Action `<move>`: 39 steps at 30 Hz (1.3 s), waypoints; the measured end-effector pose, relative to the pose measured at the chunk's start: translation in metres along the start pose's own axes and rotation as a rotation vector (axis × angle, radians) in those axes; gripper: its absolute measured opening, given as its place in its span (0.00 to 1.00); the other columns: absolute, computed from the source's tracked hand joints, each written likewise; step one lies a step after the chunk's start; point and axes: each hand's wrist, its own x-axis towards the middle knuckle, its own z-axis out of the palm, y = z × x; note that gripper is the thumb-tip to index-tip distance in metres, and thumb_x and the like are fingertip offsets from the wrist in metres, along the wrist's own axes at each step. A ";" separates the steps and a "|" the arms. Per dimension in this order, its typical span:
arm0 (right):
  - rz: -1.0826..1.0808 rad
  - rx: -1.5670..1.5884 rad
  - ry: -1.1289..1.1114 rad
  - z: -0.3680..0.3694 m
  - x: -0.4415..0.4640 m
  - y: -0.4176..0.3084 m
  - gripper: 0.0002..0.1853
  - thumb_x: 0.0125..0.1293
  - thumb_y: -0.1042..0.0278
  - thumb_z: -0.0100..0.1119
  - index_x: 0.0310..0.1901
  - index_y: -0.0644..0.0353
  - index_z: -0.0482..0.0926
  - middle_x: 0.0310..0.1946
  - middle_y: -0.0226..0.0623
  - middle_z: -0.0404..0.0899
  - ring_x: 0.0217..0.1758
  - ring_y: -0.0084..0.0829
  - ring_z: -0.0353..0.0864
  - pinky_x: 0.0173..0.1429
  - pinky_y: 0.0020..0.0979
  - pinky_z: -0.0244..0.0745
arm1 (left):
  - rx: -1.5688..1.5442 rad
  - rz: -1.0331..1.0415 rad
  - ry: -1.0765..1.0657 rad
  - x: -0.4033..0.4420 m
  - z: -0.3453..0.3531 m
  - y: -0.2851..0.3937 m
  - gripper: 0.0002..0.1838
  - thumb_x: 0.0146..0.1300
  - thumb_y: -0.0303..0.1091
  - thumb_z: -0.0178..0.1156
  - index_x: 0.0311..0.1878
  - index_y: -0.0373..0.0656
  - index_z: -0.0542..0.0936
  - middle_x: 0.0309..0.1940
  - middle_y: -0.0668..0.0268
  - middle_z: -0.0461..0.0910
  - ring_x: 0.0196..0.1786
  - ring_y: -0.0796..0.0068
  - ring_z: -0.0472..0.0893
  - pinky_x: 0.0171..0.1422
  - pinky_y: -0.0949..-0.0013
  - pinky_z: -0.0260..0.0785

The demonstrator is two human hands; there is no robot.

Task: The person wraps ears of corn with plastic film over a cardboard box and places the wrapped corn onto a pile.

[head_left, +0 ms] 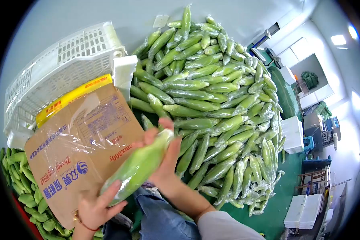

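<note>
An ear of corn in its green husk point(138, 167), shiny with clear film, is held at a tilt between my two hands. My left hand point(96, 206) grips its lower end, thumb and fingers apart around it. Around the upper, paler end is my right hand point(164, 158), slightly blurred. Just beneath the ear lies a brown cardboard sheet point(68, 140) with blue and red print, partly covered by clear film. Behind it rests a yellow printed box point(74, 100), partly hidden. To the right rises a large heap of film-wrapped corn ears point(212, 108).
A white slatted plastic crate point(68, 60) stands at the back left, with a white foam block point(125, 74) at its corner. More green corn ears point(40, 204) without visible film lie lower left. White foam boxes point(293, 134) stand on the green floor point(286, 176) at right.
</note>
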 end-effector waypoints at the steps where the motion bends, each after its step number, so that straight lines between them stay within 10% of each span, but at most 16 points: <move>1: 0.084 -0.127 -0.007 -0.008 -0.025 0.010 0.34 0.67 0.35 0.51 0.67 0.47 0.59 0.39 0.37 0.73 0.43 0.36 0.78 0.51 0.40 0.76 | -0.076 -0.005 -0.047 0.020 0.005 0.007 0.47 0.42 0.56 0.74 0.65 0.43 0.71 0.43 0.53 0.81 0.39 0.50 0.82 0.39 0.59 0.75; 7: 0.183 -0.177 0.488 -0.103 -0.029 -0.096 0.19 0.70 0.50 0.50 0.45 0.61 0.75 0.36 0.43 0.79 0.41 0.42 0.79 0.52 0.45 0.75 | 0.089 0.257 -0.030 0.053 0.034 0.015 0.39 0.49 0.50 0.71 0.66 0.57 0.72 0.62 0.51 0.71 0.60 0.51 0.75 0.58 0.54 0.72; 9: -0.147 -1.197 0.332 -0.152 0.001 -0.192 0.17 0.71 0.50 0.50 0.44 0.57 0.76 0.36 0.37 0.78 0.40 0.38 0.78 0.51 0.41 0.74 | 0.065 0.173 0.025 0.008 0.039 -0.011 0.39 0.47 0.46 0.72 0.66 0.53 0.72 0.66 0.48 0.67 0.65 0.45 0.70 0.69 0.46 0.62; 13: -0.430 0.076 0.531 -0.246 0.128 -0.385 0.21 0.70 0.50 0.56 0.54 0.59 0.72 0.46 0.37 0.79 0.47 0.34 0.79 0.53 0.38 0.80 | 0.218 -0.181 0.081 -0.069 0.040 -0.041 0.37 0.49 0.43 0.72 0.65 0.48 0.73 0.66 0.47 0.66 0.66 0.44 0.69 0.70 0.45 0.60; 14: -0.621 -0.052 0.649 -0.182 0.141 -0.318 0.18 0.70 0.57 0.56 0.55 0.60 0.72 0.48 0.35 0.79 0.48 0.31 0.79 0.54 0.34 0.80 | 0.210 -0.253 0.013 -0.074 0.034 -0.043 0.34 0.50 0.41 0.71 0.63 0.48 0.74 0.67 0.47 0.65 0.67 0.45 0.68 0.71 0.46 0.60; 16: -0.143 -0.536 0.009 -0.181 0.139 -0.207 0.19 0.71 0.64 0.55 0.59 0.62 0.71 0.51 0.35 0.79 0.49 0.31 0.79 0.56 0.34 0.78 | 0.178 -0.314 0.129 -0.074 0.028 -0.045 0.32 0.53 0.39 0.70 0.63 0.46 0.75 0.68 0.47 0.64 0.68 0.45 0.67 0.71 0.48 0.61; 18: 0.471 -1.029 -0.168 -0.083 0.089 -0.057 0.22 0.70 0.63 0.54 0.64 0.59 0.69 0.60 0.39 0.74 0.60 0.33 0.76 0.59 0.35 0.74 | 0.140 -0.443 0.335 -0.072 0.038 -0.081 0.31 0.54 0.38 0.70 0.63 0.47 0.75 0.69 0.46 0.63 0.69 0.45 0.66 0.71 0.50 0.61; 20: 0.098 -1.827 -1.148 -0.033 0.056 0.016 0.29 0.60 0.67 0.66 0.64 0.56 0.71 0.71 0.43 0.61 0.73 0.45 0.61 0.72 0.43 0.63 | 0.148 -0.566 0.495 -0.064 0.024 -0.117 0.29 0.55 0.37 0.70 0.62 0.47 0.76 0.69 0.47 0.63 0.69 0.47 0.66 0.70 0.52 0.62; 24: -0.419 -1.978 -0.978 -0.041 0.081 0.069 0.12 0.61 0.67 0.65 0.45 0.61 0.80 0.56 0.47 0.76 0.65 0.49 0.69 0.67 0.42 0.66 | 0.226 -0.454 0.514 -0.047 -0.002 -0.176 0.14 0.57 0.32 0.66 0.46 0.42 0.82 0.54 0.57 0.80 0.55 0.55 0.80 0.58 0.59 0.72; 27: -0.041 -1.869 -0.762 -0.061 0.086 0.056 0.04 0.65 0.75 0.59 0.40 0.62 0.80 0.38 0.42 0.78 0.41 0.38 0.81 0.49 0.37 0.75 | 0.347 -0.356 0.503 -0.062 -0.001 -0.193 0.04 0.51 0.28 0.62 0.31 0.46 0.78 0.28 0.62 0.77 0.32 0.57 0.79 0.36 0.58 0.73; 29: -0.183 -1.802 -0.896 -0.077 0.069 0.030 0.07 0.71 0.74 0.50 0.45 0.66 0.76 0.28 0.37 0.74 0.29 0.28 0.75 0.38 0.28 0.71 | 0.375 -0.176 0.507 -0.084 -0.007 -0.168 0.08 0.49 0.31 0.62 0.34 0.48 0.77 0.28 0.64 0.75 0.31 0.60 0.77 0.36 0.59 0.70; 30: 0.158 -1.813 -0.699 -0.057 0.043 0.014 0.04 0.66 0.76 0.52 0.32 0.64 0.73 0.29 0.39 0.74 0.36 0.40 0.72 0.46 0.38 0.66 | 0.347 -0.082 0.485 -0.102 0.002 -0.157 0.10 0.48 0.32 0.61 0.36 0.47 0.76 0.28 0.66 0.74 0.33 0.62 0.78 0.37 0.60 0.70; 32: 0.157 -1.808 -0.899 -0.067 0.012 -0.013 0.04 0.68 0.78 0.50 0.33 0.64 0.70 0.25 0.36 0.71 0.30 0.32 0.71 0.39 0.32 0.66 | 0.385 -0.034 0.470 -0.136 0.003 -0.119 0.09 0.51 0.31 0.60 0.38 0.45 0.77 0.31 0.65 0.76 0.38 0.64 0.79 0.39 0.64 0.72; 39: 0.386 -1.824 -1.092 -0.072 -0.058 -0.043 0.06 0.73 0.69 0.51 0.42 0.61 0.76 0.33 0.41 0.77 0.38 0.39 0.78 0.44 0.37 0.73 | 0.060 -0.344 0.456 -0.252 0.110 -0.018 0.11 0.58 0.29 0.56 0.45 0.40 0.78 0.40 0.60 0.79 0.47 0.61 0.81 0.50 0.65 0.77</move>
